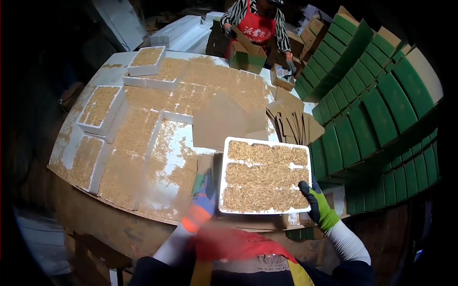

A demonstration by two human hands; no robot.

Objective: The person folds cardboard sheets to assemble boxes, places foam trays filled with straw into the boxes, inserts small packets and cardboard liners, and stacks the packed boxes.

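Observation:
A white foam tray point(267, 178) packed with brown straw-like shavings is tilted toward me at the front of the table. My right hand point(316, 202), in a green and black glove, grips the tray's right edge with its thumb over the rim. My left hand point(202, 200), in a blue and orange glove, is smeared by motion beside the tray's left side, near a green and brown piece of cardboard; its fingers do not show clearly. Brown cardboard partly shows below the tray. A flat brown cardboard sheet point(222, 119) lies just behind it.
Several shavings-filled foam trays point(100, 107) cover the table's left and middle. Stacked green boxes point(353, 138) rise close on the right, beside folded cardboard pieces point(293, 121). Across the table, a co-worker in a red apron point(257, 28) handles an open green box point(245, 57).

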